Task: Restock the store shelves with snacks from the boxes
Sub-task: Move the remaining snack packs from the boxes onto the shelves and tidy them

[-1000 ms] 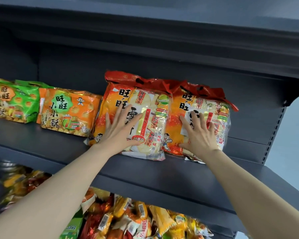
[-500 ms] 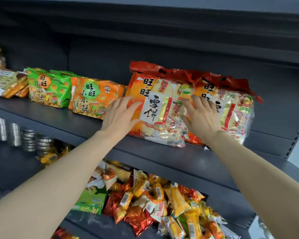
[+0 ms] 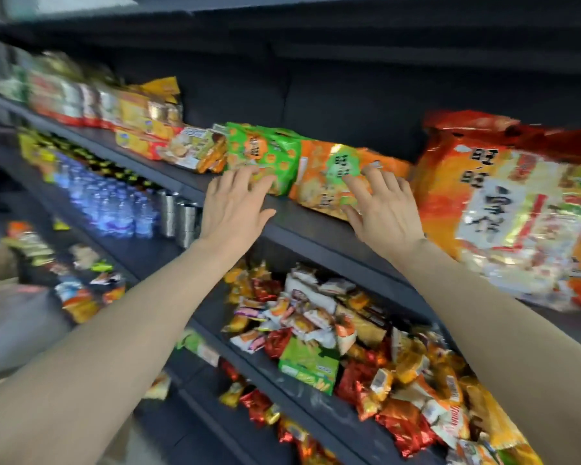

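Your left hand (image 3: 232, 209), fingers spread and released, touches the green plastic snack bag (image 3: 265, 156); your right hand (image 3: 383, 209), likewise released, rests on the orange plastic snack bag (image 3: 322, 182) on the dark grey metal shelf (image 3: 299, 226).

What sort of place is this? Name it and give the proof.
Most likely a small grocery or convenience store: dark tiered shelves hold packaged snack bags, rows of bottled water, and a heap of loose wrapped snacks.
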Available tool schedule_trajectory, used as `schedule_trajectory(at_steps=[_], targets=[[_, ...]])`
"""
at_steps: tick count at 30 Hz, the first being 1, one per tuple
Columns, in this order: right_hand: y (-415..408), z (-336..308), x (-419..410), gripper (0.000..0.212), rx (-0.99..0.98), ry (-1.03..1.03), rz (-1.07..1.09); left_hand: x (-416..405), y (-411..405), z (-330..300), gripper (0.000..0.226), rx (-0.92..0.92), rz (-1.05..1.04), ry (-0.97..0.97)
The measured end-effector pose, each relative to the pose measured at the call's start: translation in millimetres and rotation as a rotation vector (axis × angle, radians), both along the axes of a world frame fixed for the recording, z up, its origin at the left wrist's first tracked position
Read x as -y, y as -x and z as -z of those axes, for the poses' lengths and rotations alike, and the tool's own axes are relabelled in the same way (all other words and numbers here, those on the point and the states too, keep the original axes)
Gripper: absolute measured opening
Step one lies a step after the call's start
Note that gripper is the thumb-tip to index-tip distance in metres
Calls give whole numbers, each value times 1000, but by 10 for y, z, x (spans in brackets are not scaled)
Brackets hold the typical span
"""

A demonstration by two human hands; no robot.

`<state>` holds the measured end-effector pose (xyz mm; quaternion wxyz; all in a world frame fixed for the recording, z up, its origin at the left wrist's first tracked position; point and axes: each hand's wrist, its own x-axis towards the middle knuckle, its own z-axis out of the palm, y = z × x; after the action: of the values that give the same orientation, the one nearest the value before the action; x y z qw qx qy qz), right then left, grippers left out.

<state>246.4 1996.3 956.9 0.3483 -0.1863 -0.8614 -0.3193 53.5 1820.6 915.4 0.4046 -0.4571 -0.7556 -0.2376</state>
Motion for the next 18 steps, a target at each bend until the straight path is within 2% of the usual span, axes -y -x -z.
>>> schedule_trajectory(at_steps=[8,18], targets=[[1856,804,998,46,52,135,-248,1588,1435,658,61,92,-282,116],[3901,2125,2201,48,244,254,-542,3167,2694,1862,60,369,-537,213]])
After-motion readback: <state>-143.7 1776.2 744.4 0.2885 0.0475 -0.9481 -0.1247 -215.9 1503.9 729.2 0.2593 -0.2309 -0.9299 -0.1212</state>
